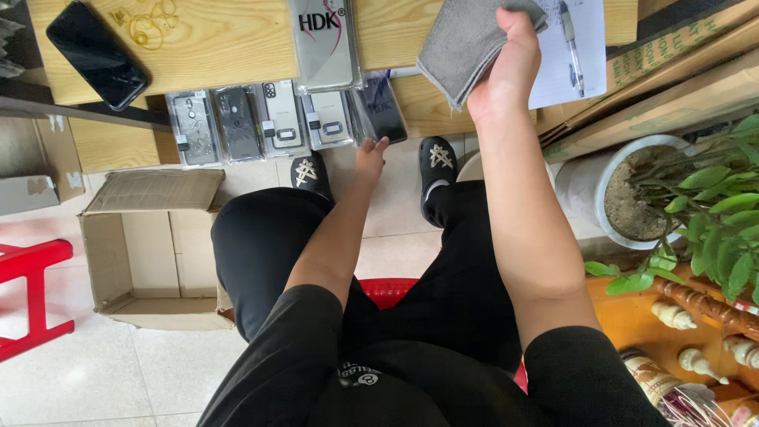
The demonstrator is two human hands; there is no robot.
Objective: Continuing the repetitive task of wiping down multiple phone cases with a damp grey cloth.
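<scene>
Head view: right hand [506,59] grips one grey cloth [466,43], fingers curled into it, above the far desk; left hand [370,156], fingers together, touches the rightmost of five packaged phone cases [379,109].

phone cases [285,119] crowd desk edge, plant pot [624,190] blocks rt

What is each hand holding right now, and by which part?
The right hand grips the grey cloth by its bunched upper right edge. The left hand touches the lower edge of a dark packaged phone case; whether it grips it cannot be told.
</scene>
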